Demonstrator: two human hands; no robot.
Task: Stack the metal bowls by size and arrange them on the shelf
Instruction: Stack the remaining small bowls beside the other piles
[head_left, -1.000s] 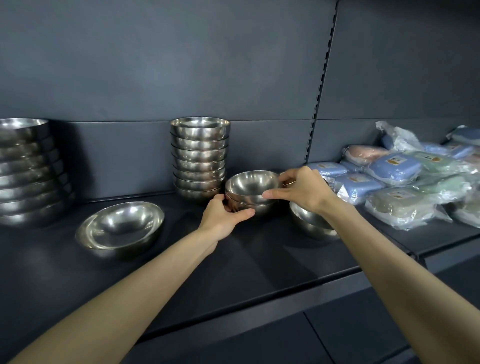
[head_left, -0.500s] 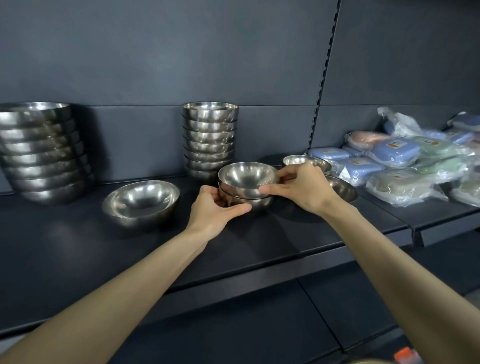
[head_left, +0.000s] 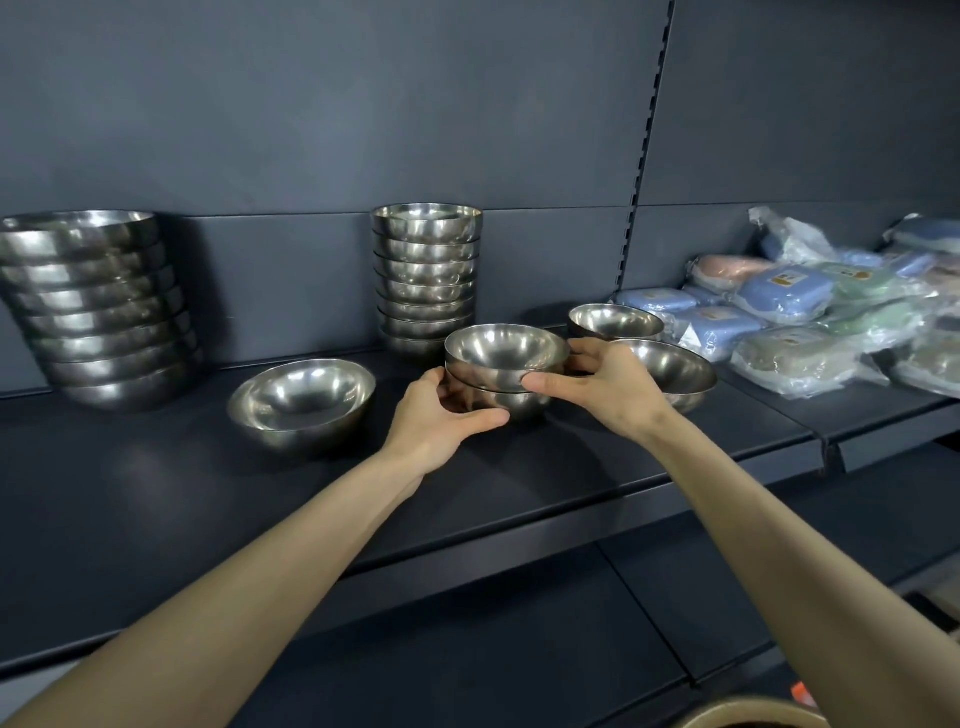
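Note:
Two small metal bowls sit nested in the middle of the dark shelf. My left hand grips the lower bowl from the left, and my right hand pinches the upper bowl's rim from the right. Behind them rises a tall stack of small bowls. A stack of large bowls stands at the far left. One large bowl lies loose to the left. At the right are a medium bowl and a small bowl.
Plastic-wrapped pastel containers are piled on the right shelf section. A slotted upright divides the dark back panels. A lower shelf runs beneath, and a rounded tan rim shows at the bottom edge.
The view has shifted, so the shelf sits lower in frame and more of the left stack shows. Both hands keep their hold on the nested small bowls, which have come slightly forward.

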